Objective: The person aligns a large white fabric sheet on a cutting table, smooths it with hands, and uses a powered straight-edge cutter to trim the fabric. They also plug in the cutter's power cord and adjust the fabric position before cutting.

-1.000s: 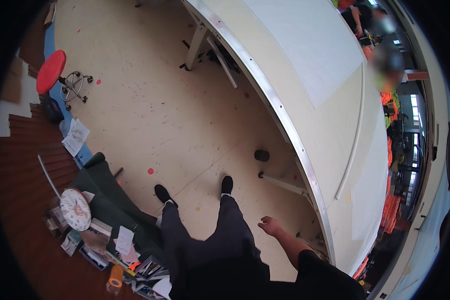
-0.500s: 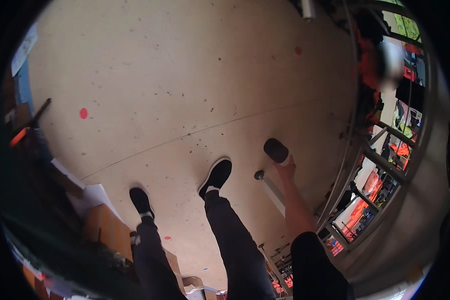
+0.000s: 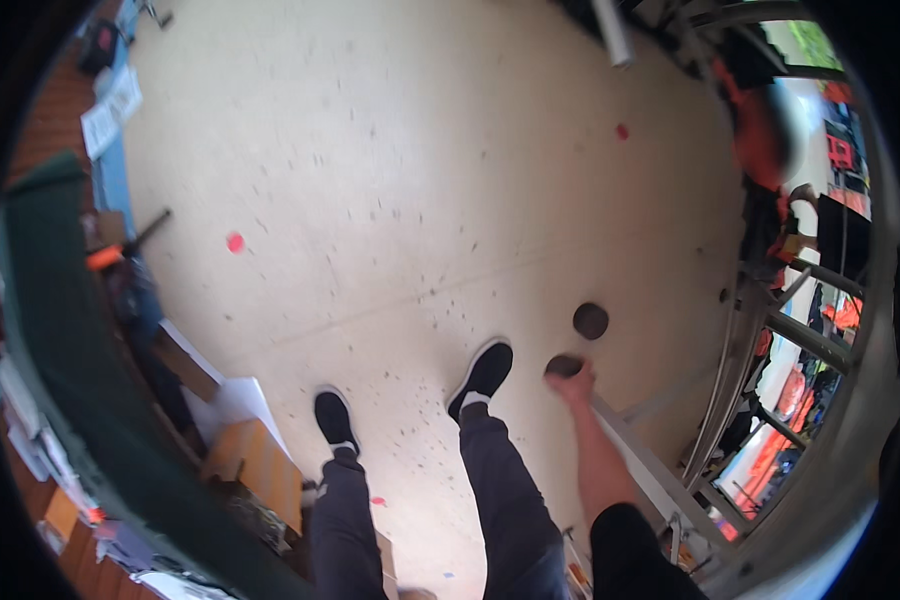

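My right hand [image 3: 578, 384] reaches down at lower right of centre, its arm in a black sleeve. The fingers curl around a dark round-ended piece [image 3: 564, 366], at the end of a pale post [image 3: 625, 437] that runs back beside my forearm. The hand covers where piece and post meet, so I cannot tell if they are joined. Just beyond my fingers, apart from them, is a dark round disc-like thing [image 3: 591, 321]; whether it rests on the floor is unclear. My left hand is out of view.
My black shoes [image 3: 482, 378] stand on the pale, speckled floor [image 3: 370, 180] with red dots. Metal racks [image 3: 810, 340] with orange and other bright items line the right. A cardboard box [image 3: 255, 465] and a dark green edge [image 3: 50, 290] lie left. A person [image 3: 840, 235] seems to be at far right.
The view has shifted, so the floor and racks appear further right. My right hand has left the dark cylinder it was at and has come to the post's dark end.
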### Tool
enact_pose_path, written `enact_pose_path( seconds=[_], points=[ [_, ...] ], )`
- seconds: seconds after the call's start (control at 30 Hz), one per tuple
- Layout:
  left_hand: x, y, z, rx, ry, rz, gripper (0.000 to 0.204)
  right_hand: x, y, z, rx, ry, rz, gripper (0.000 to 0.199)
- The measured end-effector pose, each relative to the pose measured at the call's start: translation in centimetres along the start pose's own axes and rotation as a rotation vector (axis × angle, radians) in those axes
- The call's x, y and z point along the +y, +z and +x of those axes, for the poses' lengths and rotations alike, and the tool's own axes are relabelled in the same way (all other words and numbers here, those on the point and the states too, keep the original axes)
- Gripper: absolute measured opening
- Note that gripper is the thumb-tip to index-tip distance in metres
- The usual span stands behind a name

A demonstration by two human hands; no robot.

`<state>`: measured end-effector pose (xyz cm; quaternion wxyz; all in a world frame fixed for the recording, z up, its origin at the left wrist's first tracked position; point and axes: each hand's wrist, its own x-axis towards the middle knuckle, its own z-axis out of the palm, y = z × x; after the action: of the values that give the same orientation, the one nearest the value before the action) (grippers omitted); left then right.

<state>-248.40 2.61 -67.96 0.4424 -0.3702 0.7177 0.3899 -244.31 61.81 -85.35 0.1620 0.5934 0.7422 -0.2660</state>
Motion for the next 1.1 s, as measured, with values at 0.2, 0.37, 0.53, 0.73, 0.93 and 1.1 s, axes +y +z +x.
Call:
enact_pose_path(
  seconds=[0.2, 0.37, 0.53, 0.73, 0.93, 1.1],
  points=[
    [0.4, -11.7, -7.5, -0.077, 0.091, -0.01, 0.036, -7.1, -1.5, -30.7, -0.384, -0.102, 0.212, 0.1],
    [4.3, -27.3, -9.3, -0.28, 0.067, -0.094, 0.037, -11.3, -7.9, -49.2, -0.735, -0.304, 0.727, 0.112],
    [14.0, -19.2, -19.5, -0.147, 0.672, 0.542, 0.02, -4.3, -20.8, -63.0, -0.543, -0.299, 1.06, 0.06],
    [18.0, 7.3, -37.1, -0.51, 1.258, 0.748, 0.022, 11.6, -29.3, -63.5, -0.365, -0.134, 1.24, 0.097],
    [16.5, 36.8, -57.4, -0.866, 1.993, 0.941, 0.022, 28.8, -41.3, -66.8, -0.092, 0.072, 1.486, 0.09],
    [18.4, 55.3, -60.4, -0.696, 2.254, 1.04, 0.028, 36.3, -43.1, -69.3, -0.002, 0.141, 1.913, 0.094]
  ],
)
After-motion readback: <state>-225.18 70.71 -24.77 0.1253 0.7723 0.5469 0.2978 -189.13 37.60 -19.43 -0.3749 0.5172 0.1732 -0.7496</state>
